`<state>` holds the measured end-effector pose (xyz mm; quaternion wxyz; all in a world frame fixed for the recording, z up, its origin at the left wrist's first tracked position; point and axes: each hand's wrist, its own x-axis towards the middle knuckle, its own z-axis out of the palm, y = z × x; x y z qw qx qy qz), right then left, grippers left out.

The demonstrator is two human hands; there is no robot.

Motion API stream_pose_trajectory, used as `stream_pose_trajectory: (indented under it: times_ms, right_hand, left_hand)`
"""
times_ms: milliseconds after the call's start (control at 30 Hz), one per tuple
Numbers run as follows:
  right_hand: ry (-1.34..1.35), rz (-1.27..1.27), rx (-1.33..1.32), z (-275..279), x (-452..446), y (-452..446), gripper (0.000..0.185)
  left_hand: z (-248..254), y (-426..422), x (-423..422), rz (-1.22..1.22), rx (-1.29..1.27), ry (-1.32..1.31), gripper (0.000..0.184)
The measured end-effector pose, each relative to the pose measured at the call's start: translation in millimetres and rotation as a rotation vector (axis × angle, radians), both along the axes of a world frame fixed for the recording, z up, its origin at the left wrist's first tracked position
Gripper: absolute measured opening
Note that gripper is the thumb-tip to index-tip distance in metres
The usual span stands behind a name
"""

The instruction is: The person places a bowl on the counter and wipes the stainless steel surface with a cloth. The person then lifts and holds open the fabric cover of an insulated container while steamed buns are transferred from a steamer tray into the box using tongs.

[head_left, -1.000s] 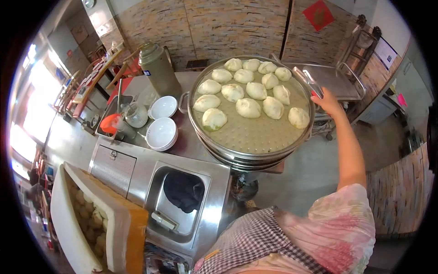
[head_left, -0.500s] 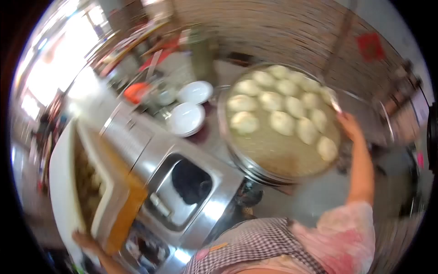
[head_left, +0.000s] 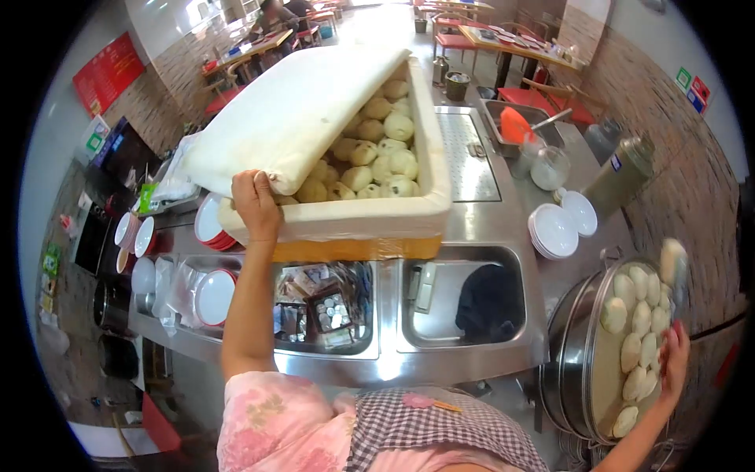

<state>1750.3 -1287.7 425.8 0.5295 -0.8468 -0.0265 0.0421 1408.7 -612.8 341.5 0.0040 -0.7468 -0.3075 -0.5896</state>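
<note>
At the near corner of a white foam box (head_left: 354, 230), my left hand (head_left: 256, 206) has its fingers wrapped round the edge of the white lid (head_left: 291, 110). The lid lies askew, and many pale round buns (head_left: 381, 165) show inside the box. On the right, my right hand (head_left: 674, 362) is closed on metal tongs (head_left: 679, 295), blurred by motion. A bun (head_left: 672, 259) is at the tongs' upper end, above the steamer (head_left: 578, 354). Several plump buns (head_left: 631, 352) lie on the steamer's top tray.
Right of the box are white bowls (head_left: 554, 230), a glass jar (head_left: 548, 168), a red-orange scoop (head_left: 516, 124) and a green flask (head_left: 621, 177). Near me, one sink (head_left: 425, 330) holds a dark cloth (head_left: 491, 303); a tray (head_left: 358, 346) holds coins and notes. Plates (head_left: 215, 297) stand left.
The view has swung left toward the foam box. My left hand has come into view and now grips the lid. The tongs now have a bun at their end.
</note>
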Motion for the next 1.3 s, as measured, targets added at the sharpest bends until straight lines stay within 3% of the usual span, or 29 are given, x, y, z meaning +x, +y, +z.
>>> stream_pose_trajectory:
  times_ms: [33,133,167,200,233,300,433,567,633,833,900,1000,1067,1133,1167,1200,1267,1300]
  right_hand:
    - [-0.041,0.045,-0.053,2.9,10.3,45.4,0.055]
    - [-0.081,0.703,-0.328,59.1,-18.4,232.0,0.048]
    - [-0.256,0.929,-0.224,51.1,-14.9,279.6,0.048]
    - [-0.298,1.029,-0.237,46.0,-16.6,327.0,0.046]
    - [-0.538,1.128,-0.335,45.0,-19.4,374.0,0.038]
    - [-0.718,1.175,-0.582,41.9,-26.9,462.0,0.033]
    - [-0.799,0.912,-0.917,4.5,-20.2,606.4,0.044]
    - [-0.789,0.685,-1.069,-16.2,-31.2,652.3,0.069]
    - [-0.779,0.662,-1.07,-25.5,-33.7,642.2,0.079]
    - [-0.857,0.711,-0.761,-16.2,-46.5,516.7,0.07]
    - [-0.813,0.682,-0.675,-25.2,-49.7,454.1,0.067]
    - [-0.684,0.668,-0.533,-42.3,-62.1,352.0,0.059]
    - [-0.551,0.58,-0.539,-53.1,-66.9,273.6,0.057]
    - [-0.418,0.5,-0.533,-66.7,-70.6,202.1,0.057]
    - [-0.389,0.389,-0.523,-67.5,-78.6,162.8,0.059]
    - [-0.361,0.282,-0.515,-67.5,-88.7,125.0,0.061]
    - [-0.148,0.082,-0.518,-60.9,-109.4,54.5,0.064]
    - [-0.162,-0.028,-0.577,-63.7,-119.0,20.8,0.064]
  left_hand:
    - [3.0,1.6,-2.1,-0.043,-0.06,-0.082,0.018]
    - [17.4,10.8,-9.2,-0.076,-0.107,-0.26,0.018]
    - [18.1,16.9,-14.5,-0.061,-0.126,-0.271,0.018]
    - [16.3,22.3,-18.4,-0.075,-0.16,-0.314,0.017]
    - [12.4,25.7,-21.2,-0.091,-0.196,-0.358,0.017]
    - [12.3,21.4,-23.6,-0.132,-0.255,-0.409,0.015]
    - [16.9,16.2,-24.7,-0.15,-0.261,-0.378,0.01]
    - [13.2,21.3,-28.3,-0.195,-0.217,-0.314,0.011]
    - [10.2,20.3,-27.1,-0.217,-0.188,-0.274,0.013]
    - [-13.4,31.7,-31.7,-0.13,-0.2,-0.175,0.023]
    - [-24.0,48.7,-39.9,0.099,-0.095,0.067,0.028]
    - [-10.7,35.4,-29.4,-0.096,-0.381,-0.274,0.031]
    - [-2.2,27.0,-24.1,0.075,-0.275,-0.086,0.036]
    - [-1.0,28.1,-22.2,0.083,-0.289,-0.119,0.039]
    - [-11.7,62.5,-33.1,0.209,-0.181,0.064,0.039]
    - [-12.8,58.1,-27.0,0.194,-0.199,0.005,0.037]
    - [18.8,11.2,-11.8,0.343,0.598,0.33,0.042]
    - [5.3,33.7,-16.5,0.351,0.458,0.34,0.037]
